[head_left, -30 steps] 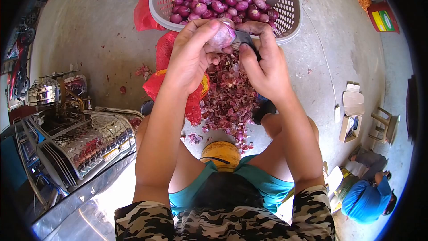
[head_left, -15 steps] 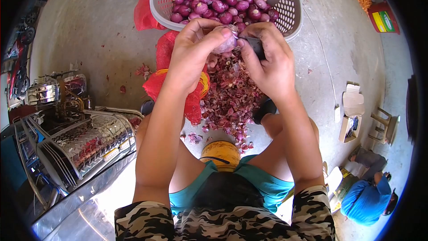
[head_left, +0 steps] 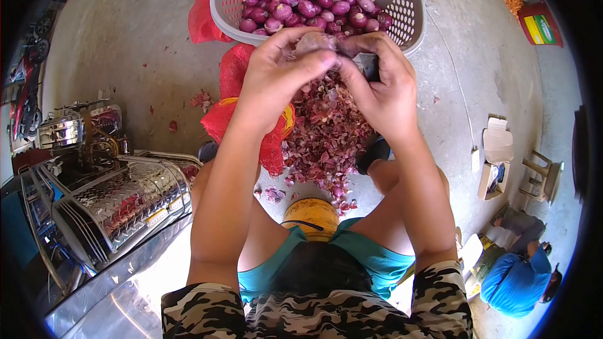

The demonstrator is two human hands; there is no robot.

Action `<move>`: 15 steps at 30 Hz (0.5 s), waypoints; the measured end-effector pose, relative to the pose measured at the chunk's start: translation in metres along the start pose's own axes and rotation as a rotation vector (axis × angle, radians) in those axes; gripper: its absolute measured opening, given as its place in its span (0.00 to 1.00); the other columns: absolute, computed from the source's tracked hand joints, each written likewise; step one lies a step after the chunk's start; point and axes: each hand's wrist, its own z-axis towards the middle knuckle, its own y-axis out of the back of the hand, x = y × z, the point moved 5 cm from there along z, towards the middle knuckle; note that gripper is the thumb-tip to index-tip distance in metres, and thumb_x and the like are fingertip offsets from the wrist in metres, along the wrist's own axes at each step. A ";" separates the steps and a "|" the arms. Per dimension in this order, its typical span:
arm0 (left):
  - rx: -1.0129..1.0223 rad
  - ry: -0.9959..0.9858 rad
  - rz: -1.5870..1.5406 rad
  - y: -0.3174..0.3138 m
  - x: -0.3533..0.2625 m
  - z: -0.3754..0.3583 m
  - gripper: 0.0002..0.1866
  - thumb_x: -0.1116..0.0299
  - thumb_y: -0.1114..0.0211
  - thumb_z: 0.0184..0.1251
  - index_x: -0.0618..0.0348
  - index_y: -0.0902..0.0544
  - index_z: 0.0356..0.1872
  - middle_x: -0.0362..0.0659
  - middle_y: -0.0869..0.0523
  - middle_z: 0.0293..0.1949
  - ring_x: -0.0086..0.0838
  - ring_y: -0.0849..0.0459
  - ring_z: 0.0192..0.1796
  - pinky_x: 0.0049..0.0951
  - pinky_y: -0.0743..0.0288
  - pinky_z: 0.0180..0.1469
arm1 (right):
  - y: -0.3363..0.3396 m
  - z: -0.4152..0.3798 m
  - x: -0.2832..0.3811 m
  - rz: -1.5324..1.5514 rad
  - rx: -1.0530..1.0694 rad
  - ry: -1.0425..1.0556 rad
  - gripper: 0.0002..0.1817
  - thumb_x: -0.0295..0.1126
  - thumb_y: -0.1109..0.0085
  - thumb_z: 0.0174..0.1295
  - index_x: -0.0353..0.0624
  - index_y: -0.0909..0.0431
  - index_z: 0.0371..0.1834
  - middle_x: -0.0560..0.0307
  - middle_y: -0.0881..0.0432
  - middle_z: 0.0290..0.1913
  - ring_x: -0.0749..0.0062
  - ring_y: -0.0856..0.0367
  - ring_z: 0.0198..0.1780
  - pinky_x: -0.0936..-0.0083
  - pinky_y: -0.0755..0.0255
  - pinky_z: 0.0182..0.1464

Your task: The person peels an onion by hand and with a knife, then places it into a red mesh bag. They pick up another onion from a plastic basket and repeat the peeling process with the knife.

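Note:
My left hand (head_left: 276,75) is closed around an onion (head_left: 316,42) with pale, papery skin, in front of the basket's near rim. The thumb lies across the onion's near side. My right hand (head_left: 386,88) grips a small dark knife (head_left: 368,64), mostly covered by the fingers. The fingertips of my right hand meet the onion's right side, where motion blurs them. Just beyond both hands stands a grey perforated basket (head_left: 414,16) holding many peeled purple onions (head_left: 308,9). Below the hands, a heap of loose red onion skins (head_left: 326,132) covers the floor.
A red mesh sack (head_left: 217,119) lies left of the skins. A yellow bucket-like seat (head_left: 311,213) is between my legs. Shiny metal equipment (head_left: 132,194) stands at left. At right are an open cardboard box (head_left: 493,179), a wooden stool (head_left: 540,179) and a person in blue (head_left: 515,282).
The onion has turned and shifted slightly left and up in my left hand. My left thumb has moved lower and right, and the knife has tilted in my right hand.

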 end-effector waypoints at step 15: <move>-0.011 -0.069 0.062 -0.003 -0.005 -0.001 0.23 0.77 0.40 0.57 0.62 0.25 0.57 0.36 0.17 0.41 0.15 0.23 0.37 0.16 0.31 0.35 | -0.004 -0.009 -0.016 0.260 -0.023 -0.411 0.11 0.31 0.39 0.56 0.35 0.26 0.38 0.50 0.20 0.28 0.70 0.22 0.29 0.73 0.28 0.35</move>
